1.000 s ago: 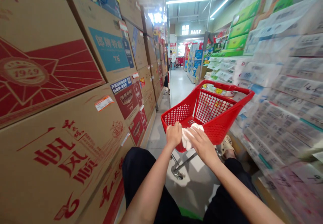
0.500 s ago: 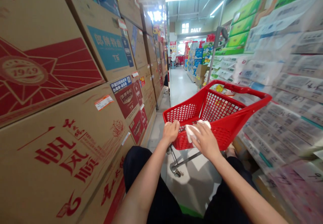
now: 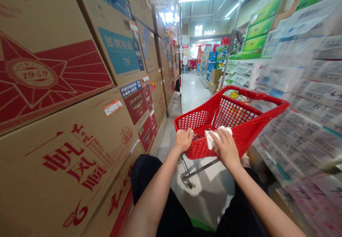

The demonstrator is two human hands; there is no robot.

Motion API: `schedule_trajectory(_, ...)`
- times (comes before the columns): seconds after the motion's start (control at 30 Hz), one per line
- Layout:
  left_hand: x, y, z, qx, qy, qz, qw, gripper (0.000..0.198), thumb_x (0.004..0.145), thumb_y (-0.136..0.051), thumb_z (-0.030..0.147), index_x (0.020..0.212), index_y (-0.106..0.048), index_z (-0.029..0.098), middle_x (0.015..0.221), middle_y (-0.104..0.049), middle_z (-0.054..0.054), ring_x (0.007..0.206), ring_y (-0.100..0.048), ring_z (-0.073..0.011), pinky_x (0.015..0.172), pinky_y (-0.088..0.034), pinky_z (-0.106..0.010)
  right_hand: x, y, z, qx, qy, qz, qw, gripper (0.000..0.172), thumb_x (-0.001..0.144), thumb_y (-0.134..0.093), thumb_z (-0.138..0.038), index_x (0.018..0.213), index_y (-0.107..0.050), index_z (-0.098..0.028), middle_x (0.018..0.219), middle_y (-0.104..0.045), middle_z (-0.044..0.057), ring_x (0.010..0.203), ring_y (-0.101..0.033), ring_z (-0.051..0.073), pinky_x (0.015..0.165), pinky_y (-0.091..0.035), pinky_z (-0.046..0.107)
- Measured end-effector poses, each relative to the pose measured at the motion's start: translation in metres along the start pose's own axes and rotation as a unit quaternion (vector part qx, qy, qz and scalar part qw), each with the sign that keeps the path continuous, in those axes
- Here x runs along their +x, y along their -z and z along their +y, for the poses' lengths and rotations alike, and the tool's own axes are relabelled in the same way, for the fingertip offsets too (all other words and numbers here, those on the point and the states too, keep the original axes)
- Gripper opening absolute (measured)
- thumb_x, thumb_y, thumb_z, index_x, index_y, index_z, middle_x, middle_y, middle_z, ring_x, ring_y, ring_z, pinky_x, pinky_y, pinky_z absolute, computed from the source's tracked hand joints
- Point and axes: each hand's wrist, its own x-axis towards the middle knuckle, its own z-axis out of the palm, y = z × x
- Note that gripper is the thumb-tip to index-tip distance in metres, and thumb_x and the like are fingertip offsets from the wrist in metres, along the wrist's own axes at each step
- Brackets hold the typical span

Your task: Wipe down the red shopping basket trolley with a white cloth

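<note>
A red plastic shopping cart (image 3: 235, 110) stands in front of me, its lattice basket facing my knees. My left hand (image 3: 184, 139) is closed over the near rim of the basket at its left corner. Pressed under the fingers of my right hand (image 3: 226, 148) is a crumpled white cloth (image 3: 211, 139), lying against the same rim further right. My right fingers are bent over it. Whether it is cloth or paper is hard to make out. Below the basket, a metal frame with a caster wheel (image 3: 188, 183) shows.
Stacked cardboard boxes (image 3: 101, 123) rise close on my left. Packs of tissue paper (image 3: 307, 105) are piled on the right. A metal pole (image 3: 227, 58) stands behind the cart. Further back, a person (image 3: 185, 60) is near more shelves.
My right hand has slid right along the cart's rim with the white cloth. My left hand stays on its corner. The whole view has shifted slightly.
</note>
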Motion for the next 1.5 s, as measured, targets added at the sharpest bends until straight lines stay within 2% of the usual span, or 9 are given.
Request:
schedule_trajectory(0.2, -0.001, 0.004, 0.001, 0.003, -0.009, -0.004, 1.000, 0.041, 0.108, -0.020, 0.035, 0.100, -0.058, 0.023, 0.088, -0.071, -0.002, 0.092, -0.066, -0.0194, 0.094, -0.037, -0.034, 0.007, -0.014, -0.053, 0.032, 0.084, -0.037, 0.995, 0.064, 0.092, -0.047, -0.011, 0.152, -0.040, -0.032, 0.148, -0.051, 0.008, 0.144, -0.036, 0.030, 0.119, -0.031, 0.058)
schedule_trajectory(0.3, -0.001, 0.006, -0.002, 0.003, -0.013, -0.008, 1.000, 0.041, 0.108, -0.020, 0.035, 0.100, -0.058, 0.023, 0.089, -0.071, -0.002, 0.094, -0.066, -0.0188, 0.095, -0.037, -0.033, 0.006, -0.004, -0.028, 0.012, 0.102, -0.055, 0.993, 0.067, 0.092, -0.046, -0.008, 0.153, -0.038, -0.035, 0.153, -0.047, 0.004, 0.145, -0.036, 0.028, 0.122, -0.025, 0.058)
schedule_trajectory(0.5, 0.001, 0.005, -0.002, -0.006, -0.011, -0.021, 1.000, 0.046, 0.108, -0.017, 0.035, 0.098, -0.060, 0.024, 0.084, -0.071, 0.000, 0.088, -0.066, -0.0172, 0.096, -0.037, -0.033, -0.001, 0.023, 0.049, -0.053, 0.021, -0.015, 0.998, 0.063, 0.093, -0.043, -0.009, 0.151, -0.041, -0.034, 0.151, -0.050, 0.003, 0.144, -0.037, 0.029, 0.122, -0.017, 0.060)
schedule_trajectory(0.77, -0.001, 0.007, 0.005, 0.004, -0.011, -0.043, 0.999, 0.049, 0.107, -0.016, 0.036, 0.098, -0.063, 0.023, 0.088, -0.073, -0.001, 0.091, -0.066, -0.0183, 0.099, -0.036, -0.035, 0.002, 0.012, -0.003, -0.086, 0.046, -0.041, 0.994, 0.058, 0.092, -0.050, -0.012, 0.147, -0.048, -0.029, 0.149, -0.052, 0.006, 0.144, -0.036, 0.028, 0.122, -0.021, 0.054)
schedule_trajectory(0.87, -0.002, 0.013, 0.005, 0.006, -0.015, -0.057, 0.998, 0.053, 0.107, -0.015, 0.037, 0.098, -0.065, 0.023, 0.092, -0.074, -0.002, 0.093, -0.066, -0.0175, 0.099, -0.037, -0.034, 0.002, 0.021, 0.013, -0.090, 0.068, -0.062, 0.992, 0.059, 0.094, -0.047, -0.014, 0.151, -0.042, -0.032, 0.148, -0.053, 0.003, 0.142, -0.040, 0.025, 0.123, -0.019, 0.054)
schedule_trajectory(1.03, 0.000, 0.022, 0.007, 0.010, -0.010, -0.077, 0.997, 0.061, 0.107, -0.012, 0.041, 0.097, -0.069, 0.022, 0.097, -0.076, -0.003, 0.098, -0.067, -0.0178, 0.103, -0.037, -0.035, 0.000, 0.028, 0.050, -0.113, 0.015, -0.040, 0.993, 0.059, 0.096, -0.043, -0.012, 0.150, -0.042, -0.035, 0.143, -0.058, 0.002, 0.141, -0.042, 0.025, 0.121, -0.020, 0.057)
schedule_trajectory(1.13, 0.003, 0.024, 0.021, 0.018, 0.002, -0.090, 0.996, 0.058, 0.106, -0.018, 0.048, 0.099, -0.069, 0.021, 0.097, -0.076, -0.005, 0.099, -0.069, -0.0208, 0.103, -0.039, -0.038, -0.001, 0.017, 0.035, -0.090, 0.015, -0.042, 0.995, 0.056, 0.096, -0.044, -0.013, 0.149, -0.044, -0.030, 0.146, -0.055, 0.004, 0.144, -0.037, 0.025, 0.121, -0.025, 0.051)
schedule_trajectory(1.33, -0.004, 0.012, 0.073, 0.024, 0.027, -0.053, 0.998, 0.058, 0.103, -0.015, 0.060, 0.127, -0.054, 0.024, 0.102, -0.074, -0.008, 0.094, -0.071, -0.0253, 0.080, -0.049, -0.035, 0.001, -0.004, -0.009, -0.052, 0.059, -0.055, 0.995, 0.062, 0.094, -0.045, -0.010, 0.153, -0.038, -0.025, 0.152, -0.048, 0.006, 0.146, -0.034, 0.025, 0.119, -0.031, 0.048)
schedule_trajectory(1.5, -0.015, 0.009, 0.064, 0.055, 0.024, -0.030, 0.998, 0.057, 0.103, -0.024, 0.059, 0.148, -0.035, 0.026, 0.097, -0.075, -0.005, 0.088, -0.072, -0.0240, 0.077, -0.049, -0.032, 0.005, 0.020, 0.022, -0.066, 0.092, -0.070, 0.991, 0.065, 0.094, -0.045, -0.011, 0.155, -0.033, -0.031, 0.155, -0.046, 0.000, 0.145, -0.036, 0.021, 0.122, -0.026, 0.048)
